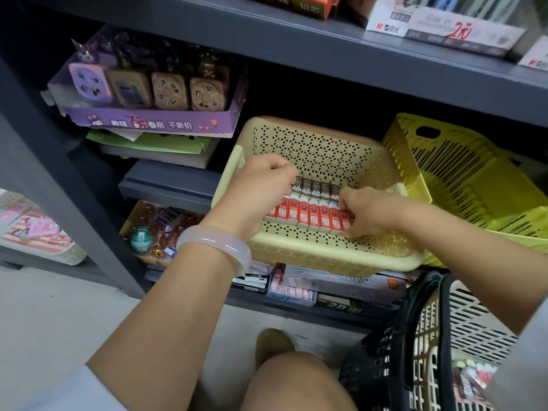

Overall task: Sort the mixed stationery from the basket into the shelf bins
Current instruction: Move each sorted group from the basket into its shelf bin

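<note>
— Both hands first: what are they doing?
— Left hand [261, 185], pale bangle [216, 247] on the wrist, is curled at the left end of the row of erasers [308, 215]; what its fingers hold I cannot tell. Right hand [367, 212] pinches the eraser at the row's right end.
— Where does the row sit?
— On the floor of the cream perforated bin [326, 149] on the shelf. Each eraser lies flat, long axis running away from the person, packed side by side left to right.
— Any writing?
— Red sleeves with small faces; behind them a dark-sleeved row [317, 186] marked "2B". Far left, a purple display box [154, 123] bears Chinese characters. Right, a yellow slotted bin [462, 173]; below it a black basket [415, 345]. Top right, a white box [439, 28] reads "M&G".
</note>
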### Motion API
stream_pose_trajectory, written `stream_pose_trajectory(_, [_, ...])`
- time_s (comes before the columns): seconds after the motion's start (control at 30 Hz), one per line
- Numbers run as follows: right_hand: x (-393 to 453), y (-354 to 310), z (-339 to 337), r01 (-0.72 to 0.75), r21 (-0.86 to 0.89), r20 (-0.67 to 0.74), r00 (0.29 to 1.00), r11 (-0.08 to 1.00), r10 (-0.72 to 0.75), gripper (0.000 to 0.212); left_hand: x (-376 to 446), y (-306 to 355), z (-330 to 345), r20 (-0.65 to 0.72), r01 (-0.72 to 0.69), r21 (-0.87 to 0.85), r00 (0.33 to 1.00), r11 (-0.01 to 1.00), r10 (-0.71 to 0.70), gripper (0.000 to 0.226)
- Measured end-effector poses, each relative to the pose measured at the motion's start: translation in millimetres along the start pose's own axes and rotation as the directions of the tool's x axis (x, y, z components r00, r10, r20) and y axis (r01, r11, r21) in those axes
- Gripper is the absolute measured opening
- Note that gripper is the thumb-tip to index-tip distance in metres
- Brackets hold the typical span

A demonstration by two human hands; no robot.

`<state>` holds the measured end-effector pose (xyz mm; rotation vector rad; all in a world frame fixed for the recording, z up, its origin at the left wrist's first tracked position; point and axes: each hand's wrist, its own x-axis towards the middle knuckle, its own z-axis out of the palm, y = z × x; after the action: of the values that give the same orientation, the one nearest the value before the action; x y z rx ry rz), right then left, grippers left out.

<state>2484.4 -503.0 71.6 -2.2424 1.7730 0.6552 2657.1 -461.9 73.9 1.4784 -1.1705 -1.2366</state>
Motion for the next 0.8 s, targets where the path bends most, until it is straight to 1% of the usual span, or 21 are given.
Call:
stream_pose_trajectory(0.07, [0,0,3,0.007,0.001,-0.057,0.998,1.000,-0.007,0.055,-2,2,1,-0.011,-0.032,0.014,0.999,0.999,0.032,0.017])
stream_pose_trajectory(0.17, [-4,-2,2,0.016,0.021,-0.065,0.998,1.000,-0.014,0.060,-9,7,-1,-0.017,-0.088,0.034,0.996,0.996,0.088,0.019])
stream_pose_trajectory(0.23, [-11,-2,-1,0.033,0.034,-0.114,0.993,0.999,-0.029,0.052,-18,13,-4,-0.049,-0.143,0.029,0.988,0.989,0.144,0.021])
stream_pose_trajectory(0.3, [-22,1,-6,0.111,0.071,-0.214,0.972,0.991,-0.094,0.033,-33,17,-4,-0.099,-0.213,0.025,0.972,0.977,0.215,0.023])
stream_pose_trajectory(0.37, [-39,7,-11,0.242,0.204,-0.284,0.942,0.948,-0.180,0.024,-54,20,4,-0.112,-0.266,-0.017,0.958,0.964,0.263,0.023])
stream_pose_trajectory(0.4, [-51,11,-14,0.311,0.326,-0.312,0.927,0.893,-0.209,0.021,-66,20,12,-0.099,-0.277,-0.059,0.958,0.959,0.270,0.023])
stream_pose_trajectory(0.43, [-65,17,-14,0.365,0.470,-0.341,0.915,0.804,-0.216,0.018,-79,19,22,-0.072,-0.278,-0.100,0.960,0.955,0.272,0.023])
stream_pose_trajectory(0.47, [-81,23,-13,0.403,0.602,-0.372,0.905,0.689,-0.204,0.015,-91,17,35,-0.032,-0.280,-0.127,0.960,0.952,0.278,0.022])
stream_pose_trajectory(0.5, [-95,33,-10,0.431,0.694,-0.403,0.896,0.577,-0.185,0.014,-102,15,50,0.022,-0.287,-0.136,0.956,0.948,0.293,0.023])
stream_pose_trajectory(0.53, [-109,43,-4,0.450,0.746,-0.425,0.889,0.492,-0.169,0.013,-111,13,67,0.093,-0.298,-0.125,0.946,0.946,0.310,0.023])
stream_pose_trajectory(0.57, [-122,55,3,0.457,0.774,-0.436,0.887,0.438,-0.154,0.013,-120,11,85,0.178,-0.304,-0.100,0.931,0.947,0.318,0.024])
stream_pose_trajectory(0.63, [-145,79,24,0.431,0.809,-0.425,0.899,0.398,-0.110,0.014,-132,5,126,0.357,-0.306,-0.004,0.889,0.952,0.287,0.024])
stream_pose_trajectory(0.7, [-159,101,49,0.372,0.844,-0.392,0.920,0.387,-0.031,0.015,-138,-3,166,0.500,-0.305,0.167,0.846,0.937,0.186,0.021])
stream_pose_trajectory(0.73, [-162,109,64,0.331,0.868,-0.365,0.931,0.369,0.023,0.014,-140,-9,184,0.558,-0.321,0.269,0.820,0.908,0.125,0.019])
stream_pose_trajectory(0.77, [-164,116,79,0.287,0.894,-0.332,0.940,0.344,0.080,0.013,-142,-17,198,0.618,-0.368,0.367,0.783,0.854,0.072,0.019])
stream_pose_trajectory(0.8, [-165,123,94,0.242,0.915,-0.295,0.947,0.324,0.125,0.010,-144,-24,209,0.669,-0.440,0.458,0.743,0.772,0.027,0.017])
